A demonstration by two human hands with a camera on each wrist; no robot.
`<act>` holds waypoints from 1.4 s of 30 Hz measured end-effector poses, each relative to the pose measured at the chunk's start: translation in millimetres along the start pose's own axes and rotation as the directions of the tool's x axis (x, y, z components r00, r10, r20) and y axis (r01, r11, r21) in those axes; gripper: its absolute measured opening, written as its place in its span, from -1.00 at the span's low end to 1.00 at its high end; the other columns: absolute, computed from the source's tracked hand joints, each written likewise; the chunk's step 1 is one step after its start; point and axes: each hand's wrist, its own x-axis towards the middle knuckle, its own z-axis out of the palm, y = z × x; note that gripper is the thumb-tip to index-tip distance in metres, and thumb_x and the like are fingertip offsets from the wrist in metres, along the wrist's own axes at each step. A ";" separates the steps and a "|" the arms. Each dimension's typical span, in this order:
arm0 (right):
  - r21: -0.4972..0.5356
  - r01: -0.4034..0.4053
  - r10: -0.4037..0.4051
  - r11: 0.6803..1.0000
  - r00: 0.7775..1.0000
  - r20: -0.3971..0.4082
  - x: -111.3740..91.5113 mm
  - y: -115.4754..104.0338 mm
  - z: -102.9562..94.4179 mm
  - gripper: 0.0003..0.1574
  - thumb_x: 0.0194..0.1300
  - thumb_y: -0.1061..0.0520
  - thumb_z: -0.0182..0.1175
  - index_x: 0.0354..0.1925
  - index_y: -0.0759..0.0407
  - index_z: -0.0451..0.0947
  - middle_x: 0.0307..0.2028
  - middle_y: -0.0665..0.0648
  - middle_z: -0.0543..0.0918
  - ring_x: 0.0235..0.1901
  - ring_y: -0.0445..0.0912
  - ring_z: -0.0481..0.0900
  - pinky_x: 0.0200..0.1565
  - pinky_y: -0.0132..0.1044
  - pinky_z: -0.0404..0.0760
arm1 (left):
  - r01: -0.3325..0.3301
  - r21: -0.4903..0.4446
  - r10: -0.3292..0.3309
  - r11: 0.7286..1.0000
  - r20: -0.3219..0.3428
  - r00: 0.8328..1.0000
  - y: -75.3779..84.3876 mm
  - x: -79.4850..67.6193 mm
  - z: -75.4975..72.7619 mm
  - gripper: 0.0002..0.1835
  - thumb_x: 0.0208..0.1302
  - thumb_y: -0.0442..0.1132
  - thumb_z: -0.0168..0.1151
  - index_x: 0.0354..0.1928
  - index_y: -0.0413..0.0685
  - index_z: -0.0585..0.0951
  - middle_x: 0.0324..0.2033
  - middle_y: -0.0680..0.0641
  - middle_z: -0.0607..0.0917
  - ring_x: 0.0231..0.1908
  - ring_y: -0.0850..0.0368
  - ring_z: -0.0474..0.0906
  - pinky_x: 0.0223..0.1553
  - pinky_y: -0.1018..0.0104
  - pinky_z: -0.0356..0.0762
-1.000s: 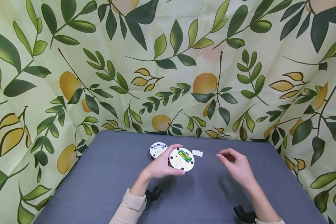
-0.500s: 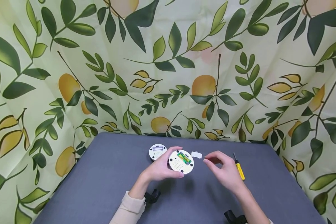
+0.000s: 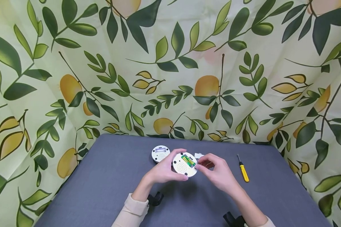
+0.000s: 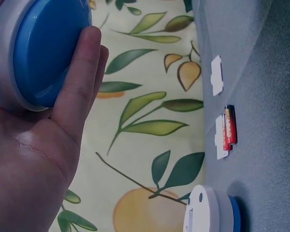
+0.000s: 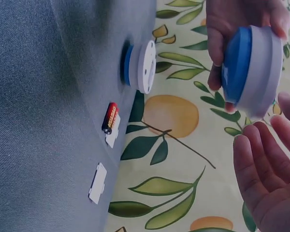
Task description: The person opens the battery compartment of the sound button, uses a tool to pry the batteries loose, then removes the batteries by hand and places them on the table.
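Observation:
My left hand grips a round white-and-blue push-button device by its rim, above the table. The white underside faces me, with green-and-yellow batteries in its uncovered compartment. In the left wrist view the blue dome shows against the palm. My right hand has its thumb and forefinger right at the device's right edge, beside the compartment. In the right wrist view its other fingers are loosely bent below the rim. Nothing shows between its fingertips.
A second round device lies underside up behind my left hand, its battery slot bare. A white battery cover lies beyond the held device. Red-and-black batteries rest by another cover. A yellow-handled screwdriver lies at the right.
My right hand has moved left, from well away to the device's edge, and the screwdriver has come into sight behind it. My left hand keeps holding the device almost still.

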 end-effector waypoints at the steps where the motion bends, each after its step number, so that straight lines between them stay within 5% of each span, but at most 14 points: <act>1: -0.004 -0.008 0.008 1.000 1.000 0.005 0.5 -0.6 0.6 -0.79 0.18 0.14 0.51 -0.23 0.01 0.68 -0.31 -0.13 0.66 -0.34 -0.21 0.60 -0.21 -0.27 0.63 | -0.002 -0.005 0.002 1.000 0.004 1.000 -0.2 0.2 0.3 -0.03 0.04 -0.13 0.60 0.47 0.16 0.26 0.09 0.02 0.56 0.02 0.16 0.54 0.11 0.24 0.43; 14: -0.012 -0.093 0.094 0.996 0.995 0.023 10.3 -4.0 2.4 -0.82 0.18 0.17 0.50 -0.23 0.07 0.70 -0.32 -0.05 0.70 -0.37 -0.12 0.60 -0.29 -0.30 0.62 | 0.003 0.006 -0.003 1.000 -0.008 1.000 -0.4 0.0 0.6 -0.04 0.04 -0.12 0.60 0.46 0.20 0.26 0.08 0.04 0.56 0.02 0.15 0.52 0.11 0.24 0.42; 31: -0.065 0.021 -0.026 0.998 0.997 -0.071 11.9 -12.0 10.5 -0.84 0.22 0.26 0.45 -0.19 0.17 0.77 -0.36 -0.06 0.69 -0.45 -0.15 0.53 -0.41 -0.35 0.56 | 0.010 0.015 -0.010 1.000 -0.015 1.000 0.7 -1.2 -0.3 -0.04 0.03 -0.11 0.59 0.47 0.17 0.26 0.09 0.04 0.55 0.00 0.15 0.53 0.09 0.25 0.43; 42: -0.153 0.160 -0.183 0.975 0.972 -0.149 14.6 -16.6 18.0 -0.81 0.11 0.39 0.45 -0.27 0.21 0.75 -0.41 -0.07 0.62 -0.45 -0.23 0.50 -0.41 -0.35 0.62 | 0.019 0.014 -0.019 1.000 -0.014 1.000 -0.6 0.2 -0.9 -0.03 0.03 -0.11 0.59 0.47 0.15 0.25 0.10 0.05 0.55 0.02 0.14 0.53 0.12 0.20 0.42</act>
